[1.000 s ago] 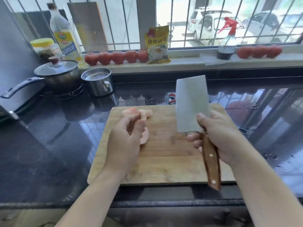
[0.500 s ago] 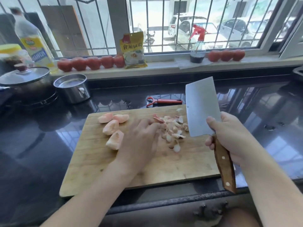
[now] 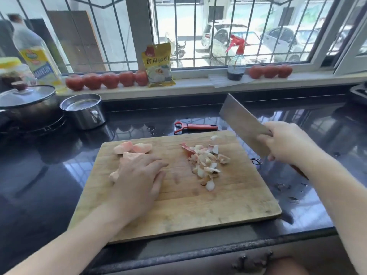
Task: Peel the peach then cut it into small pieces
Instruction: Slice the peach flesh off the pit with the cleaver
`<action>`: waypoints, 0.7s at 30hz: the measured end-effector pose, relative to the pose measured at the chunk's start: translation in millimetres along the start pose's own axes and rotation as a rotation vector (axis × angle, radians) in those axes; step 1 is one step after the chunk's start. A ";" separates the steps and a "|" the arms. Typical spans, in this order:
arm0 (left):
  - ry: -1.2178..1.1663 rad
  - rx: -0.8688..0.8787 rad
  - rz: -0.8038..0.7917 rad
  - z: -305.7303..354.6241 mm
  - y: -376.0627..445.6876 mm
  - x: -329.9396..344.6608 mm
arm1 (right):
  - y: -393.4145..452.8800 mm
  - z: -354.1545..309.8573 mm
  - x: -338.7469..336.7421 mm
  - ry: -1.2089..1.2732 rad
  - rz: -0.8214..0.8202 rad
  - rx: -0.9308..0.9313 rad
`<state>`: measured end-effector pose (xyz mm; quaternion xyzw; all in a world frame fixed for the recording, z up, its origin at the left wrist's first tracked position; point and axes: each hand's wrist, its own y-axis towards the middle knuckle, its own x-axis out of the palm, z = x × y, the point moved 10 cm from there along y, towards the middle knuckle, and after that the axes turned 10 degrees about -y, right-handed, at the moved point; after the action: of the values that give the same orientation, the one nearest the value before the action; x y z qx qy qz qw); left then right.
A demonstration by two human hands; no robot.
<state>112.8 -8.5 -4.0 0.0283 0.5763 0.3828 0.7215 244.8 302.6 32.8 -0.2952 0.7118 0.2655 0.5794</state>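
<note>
Cleaver (image 3: 243, 124) now tilted off board (image 3: 198, 211)

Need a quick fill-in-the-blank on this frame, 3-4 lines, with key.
1. The right hand grips a ____, raised off the cutting board.
2. The left hand rests on the peach chunks at the board's ____ side.
3. The heap of peach peels lies to the ____ of the left hand.
4. The red peeler lies on the ____, just behind the board.

Missing words: cleaver; left; right; countertop
</note>
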 end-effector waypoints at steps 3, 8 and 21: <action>-0.234 -0.215 0.037 -3.5 9.6 22.4 | 32.5 -15.5 6.3 -0.314 0.077 -0.133; -0.409 -0.382 0.196 -22.6 8.6 30.6 | 47.7 -40.0 29.8 -0.445 0.143 -0.280; -0.455 -0.464 0.221 -33.4 5.1 30.9 | 30.1 -41.9 8.2 -0.287 0.207 -0.489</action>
<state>83.0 -0.2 -37.7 0.0104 0.2916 0.5632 0.7731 193.7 292.1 33.7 -0.3114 0.5640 0.5258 0.5554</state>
